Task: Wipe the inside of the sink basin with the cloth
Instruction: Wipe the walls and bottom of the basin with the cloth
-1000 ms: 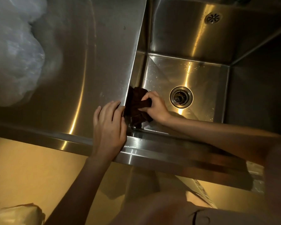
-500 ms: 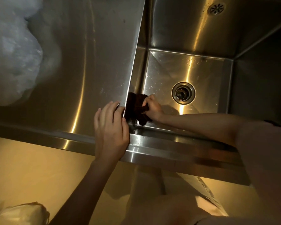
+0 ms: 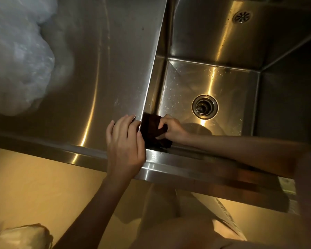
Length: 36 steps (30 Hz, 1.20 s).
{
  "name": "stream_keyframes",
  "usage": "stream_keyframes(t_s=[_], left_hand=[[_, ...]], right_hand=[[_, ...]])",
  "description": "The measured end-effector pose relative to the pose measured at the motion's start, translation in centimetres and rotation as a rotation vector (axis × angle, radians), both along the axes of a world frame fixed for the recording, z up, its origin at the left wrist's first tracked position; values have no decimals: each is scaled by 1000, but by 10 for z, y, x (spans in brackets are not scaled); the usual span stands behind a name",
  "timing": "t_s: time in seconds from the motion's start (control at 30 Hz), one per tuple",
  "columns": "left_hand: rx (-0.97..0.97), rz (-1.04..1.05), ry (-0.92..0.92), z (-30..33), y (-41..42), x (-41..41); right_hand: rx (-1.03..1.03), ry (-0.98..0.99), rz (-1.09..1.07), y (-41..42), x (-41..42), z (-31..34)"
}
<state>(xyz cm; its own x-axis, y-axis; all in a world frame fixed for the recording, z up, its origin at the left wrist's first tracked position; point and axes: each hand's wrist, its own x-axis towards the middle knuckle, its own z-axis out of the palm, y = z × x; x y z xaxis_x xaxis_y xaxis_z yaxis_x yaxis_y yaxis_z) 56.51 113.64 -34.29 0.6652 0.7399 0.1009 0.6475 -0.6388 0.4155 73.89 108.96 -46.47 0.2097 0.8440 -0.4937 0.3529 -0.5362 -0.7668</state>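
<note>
Right hand (image 3: pixel 171 129) clutches dark cloth (image 3: pixel 152 131) against sink (image 3: pixel 212 29) corner wall, centre frame. Left hand (image 3: pixel 124 141) flat on rim, holding nothing. Droplets around drain (image 3: pixel 204 106): floor likely unwiped.

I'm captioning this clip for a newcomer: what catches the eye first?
The right hand presses a dark cloth into the near left corner of the steel sink basin. The left hand lies flat on the counter edge beside it. The round drain gleams on the basin floor.
</note>
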Motion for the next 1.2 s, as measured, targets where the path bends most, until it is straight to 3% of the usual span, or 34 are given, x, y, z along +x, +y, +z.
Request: stream_keyframes(t_s=[0.2,0.37,0.5,0.77,0.87,1.03,1.2], left_hand=[[1,-43,3,0,0,-2],[-3,-78,-1,2,0,-1],[-7,-101,5,1,-1,-2],[2,-89,11,-1,-1,-2],[-3,-85,15,0,-1,-1],[-8,-81,27,2,-1,-1],[-6,-83,40,1,-1,-1]], right_hand=[[284,177,34,-11,13,75],[324,129,285,-8,31,83],[194,139,325,-9,28,37],[-151,-120,647,9,31,-47],[-229,-113,691,18,34,-58],[-230,77,644,19,37,-41],[-99,209,630,9,48,41]])
